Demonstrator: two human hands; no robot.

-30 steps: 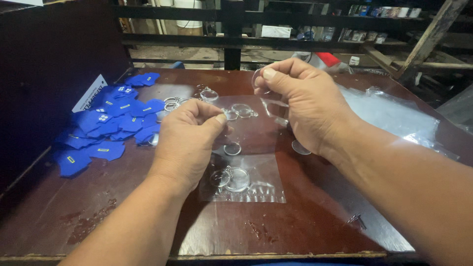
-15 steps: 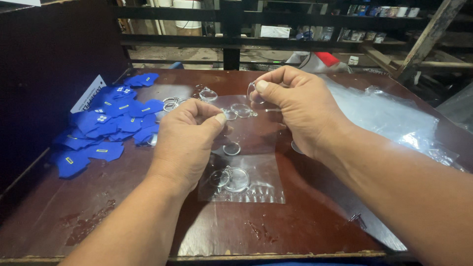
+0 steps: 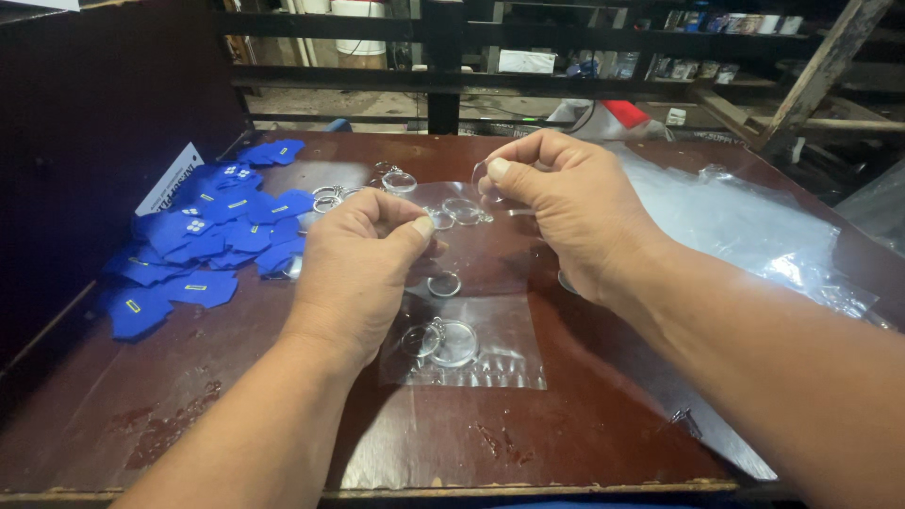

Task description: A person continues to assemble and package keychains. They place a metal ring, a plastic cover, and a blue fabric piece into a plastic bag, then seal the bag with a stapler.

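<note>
Hands over the brown table (image 3: pixel 584 443), and we see both pinching one clear plastic bag (image 3: pixel 481 311). Our left hand (image 3: pixel 353 269) grips its left edge between thumb and forefinger; our right hand (image 3: pixel 570 212) nips the far top corner, remaining fingers curled. The bag hangs between them, its lower end on the table with a clear round keyring (image 3: pixel 452 341) inside. Blue shirt-shaped tags (image 3: pixel 203 250) lie heaped at left, crumpled plastic (image 3: pixel 754 226) at right.
</note>
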